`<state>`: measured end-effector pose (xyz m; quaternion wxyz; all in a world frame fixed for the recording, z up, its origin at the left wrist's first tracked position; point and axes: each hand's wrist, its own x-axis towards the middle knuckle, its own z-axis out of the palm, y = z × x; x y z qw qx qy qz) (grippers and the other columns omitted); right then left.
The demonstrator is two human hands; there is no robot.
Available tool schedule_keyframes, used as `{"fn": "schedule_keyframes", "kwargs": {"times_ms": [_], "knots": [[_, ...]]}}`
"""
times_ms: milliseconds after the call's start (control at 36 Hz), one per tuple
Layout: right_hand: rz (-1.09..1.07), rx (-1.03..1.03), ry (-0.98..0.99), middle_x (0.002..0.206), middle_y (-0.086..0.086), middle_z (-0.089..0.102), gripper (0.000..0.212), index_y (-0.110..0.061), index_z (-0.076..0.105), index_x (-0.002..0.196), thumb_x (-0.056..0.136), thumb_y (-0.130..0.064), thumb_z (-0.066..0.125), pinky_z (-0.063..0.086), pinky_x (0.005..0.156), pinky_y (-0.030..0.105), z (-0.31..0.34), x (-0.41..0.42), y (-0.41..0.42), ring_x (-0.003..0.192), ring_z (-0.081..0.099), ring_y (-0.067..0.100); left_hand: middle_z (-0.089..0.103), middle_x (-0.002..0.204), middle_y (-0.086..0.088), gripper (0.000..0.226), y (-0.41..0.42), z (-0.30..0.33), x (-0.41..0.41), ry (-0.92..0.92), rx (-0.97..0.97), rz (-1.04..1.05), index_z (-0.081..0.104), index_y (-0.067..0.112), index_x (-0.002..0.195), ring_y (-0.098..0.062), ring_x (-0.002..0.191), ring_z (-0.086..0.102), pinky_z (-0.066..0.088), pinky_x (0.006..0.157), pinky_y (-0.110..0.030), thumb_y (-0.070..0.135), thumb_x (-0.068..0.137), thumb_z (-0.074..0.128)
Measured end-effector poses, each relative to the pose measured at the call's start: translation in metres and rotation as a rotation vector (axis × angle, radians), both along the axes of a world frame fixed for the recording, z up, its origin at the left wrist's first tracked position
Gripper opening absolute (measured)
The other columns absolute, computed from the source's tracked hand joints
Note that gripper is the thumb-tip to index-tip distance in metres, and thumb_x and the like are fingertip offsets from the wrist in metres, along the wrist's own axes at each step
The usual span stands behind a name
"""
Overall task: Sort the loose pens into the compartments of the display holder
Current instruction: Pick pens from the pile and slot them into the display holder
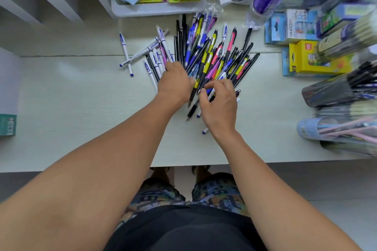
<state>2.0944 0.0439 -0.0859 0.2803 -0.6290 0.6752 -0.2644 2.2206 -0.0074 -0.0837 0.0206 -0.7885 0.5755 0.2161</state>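
I see a pale matte worktop (71,108); left hand (175,83) flat on plastic pens (214,53), right hand (219,104) pinching a white pen (211,93).

Bare forearms, no sleeves or jewellery seen. Black top (183,230); patterned mesh shorts (218,195) in blue, tan, dark tones.
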Motion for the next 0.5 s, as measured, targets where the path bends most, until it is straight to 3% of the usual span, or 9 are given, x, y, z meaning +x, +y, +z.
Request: {"fn": "schedule_keyframes", "kwargs": {"times_ms": [83, 194, 306, 444, 500], "knots": [[0.01, 0.001, -0.009, 0.102, -0.006, 0.053, 0.008, -0.016, 0.069, 0.095, 0.094, -0.021, 0.063, 0.037, 0.075, 0.017, 0.0, 0.004, 0.0, 0.095, 0.054, 0.013, 0.044, 0.129, -0.019, 0.048, -0.002, 0.006, 0.006, 0.033, 0.052, -0.013, 0.044, 0.0, 0.13, -0.033, 0.102, 0.059, 0.039, 0.071, -0.036, 0.038, 0.102, 0.053], [0.026, -0.003, -0.001, 0.101, -0.007, 0.052, 0.007, -0.015, 0.069, 0.095, 0.094, -0.021, 0.064, 0.033, 0.072, 0.008, 0.002, 0.008, 0.0, 0.092, 0.053, 0.012, 0.054, 0.092, -0.011, 0.032, -0.004, 0.015, 0.017, 0.158, 0.097, -0.018, 0.05, 0.006, 0.098, -0.021, 0.069, 0.051, 0.034, 0.056, -0.033, 0.036, 0.1, 0.059], [0.045, -0.004, -0.01, 0.1, -0.006, 0.053, 0.008, -0.014, 0.069, 0.095, 0.095, -0.02, 0.064, 0.033, 0.074, 0.002, 0.006, 0.012, -0.001, 0.089, 0.051, 0.009, 0.047, 0.074, -0.008, 0.031, -0.001, 0.03, 0.027, 0.331, 0.133, -0.053, 0.048, 0.006, 0.088, -0.021, 0.064, 0.044, 0.033, 0.054, -0.033, 0.033, 0.101, 0.055], [0.011, 0.017, -0.105, 0.087, -0.004, 0.057, 0.014, -0.018, 0.068, 0.085, 0.096, -0.025, 0.063, 0.038, 0.069, 0.02, 0.009, 0.022, -0.008, 0.077, 0.05, 0.009, 0.036, 0.067, -0.005, 0.03, 0.011, 0.044, 0.046, 0.669, 0.154, 0.106, 0.041, 0.014, 0.074, -0.019, 0.056, 0.034, 0.032, 0.047, -0.026, 0.023, 0.1, 0.052], [-0.039, 0.058, -0.179, 0.076, -0.002, 0.058, 0.025, -0.019, 0.063, 0.075, 0.098, -0.027, 0.06, 0.038, 0.065, 0.028, 0.01, 0.027, -0.01, 0.07, 0.049, 0.01, 0.04, 0.068, -0.005, 0.027, 0.021, 0.046, 0.055, 0.81, 0.183, 0.191, 0.042, 0.013, 0.077, -0.018, 0.057, 0.041, 0.039, 0.047, -0.026, 0.021, 0.101, 0.051]]}}
